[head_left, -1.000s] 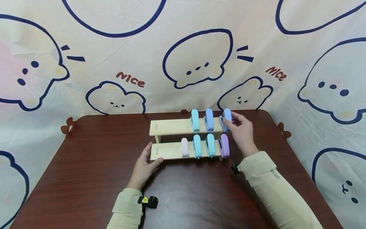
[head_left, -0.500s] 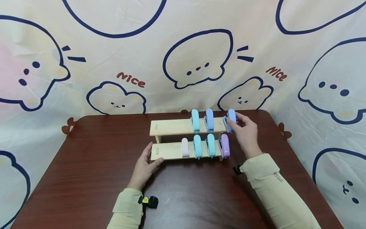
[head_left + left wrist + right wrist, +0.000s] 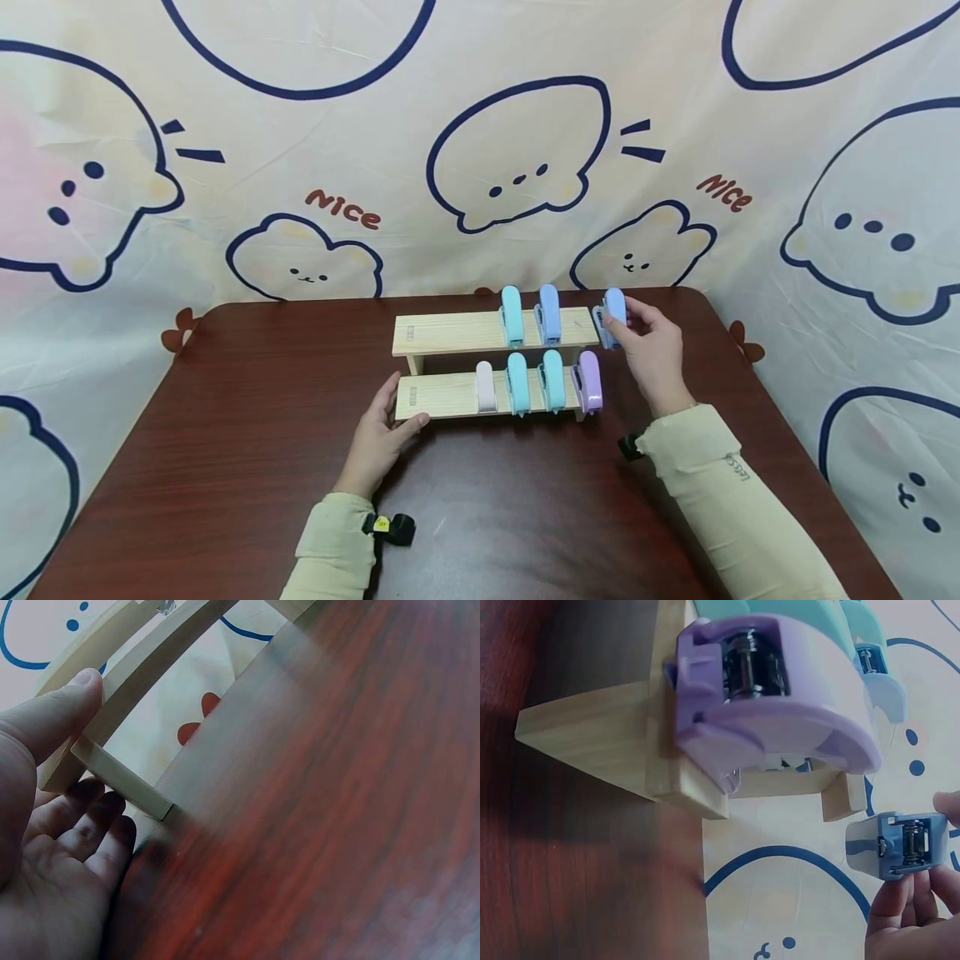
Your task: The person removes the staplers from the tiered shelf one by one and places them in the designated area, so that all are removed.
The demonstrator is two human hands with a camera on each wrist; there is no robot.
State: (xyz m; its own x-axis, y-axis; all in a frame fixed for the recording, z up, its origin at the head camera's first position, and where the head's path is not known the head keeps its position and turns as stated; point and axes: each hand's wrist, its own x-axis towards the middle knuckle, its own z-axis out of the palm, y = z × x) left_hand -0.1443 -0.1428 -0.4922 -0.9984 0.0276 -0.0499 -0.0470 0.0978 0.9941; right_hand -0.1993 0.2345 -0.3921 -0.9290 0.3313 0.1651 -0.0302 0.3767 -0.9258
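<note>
My right hand (image 3: 658,354) pinches a blue hole punch (image 3: 616,310) just past the right end of the rear board. In the right wrist view, that blue punch (image 3: 904,846) shows a coil spring, apart from the wood. Thumb over and fingers under, my left hand (image 3: 375,442) grips the left end of the front board of a two-tier wooden rack (image 3: 442,396). The rear board carries a teal punch (image 3: 512,317) and another blue punch (image 3: 548,314). On the front board sit a white punch (image 3: 486,387), two teal punches (image 3: 552,381) and a purple punch (image 3: 588,382).
The rack stands on a dark reddish-brown table (image 3: 247,433). Behind and beside the table hangs a pale cloth (image 3: 480,150) with cartoon outlines. Bare wood shows along the left part of both boards and at the rear board's right end.
My right hand has drawn the blue hole punch rightward off the end of the rear board, baring the wood there. The left hand has kept its hold on the rack.
</note>
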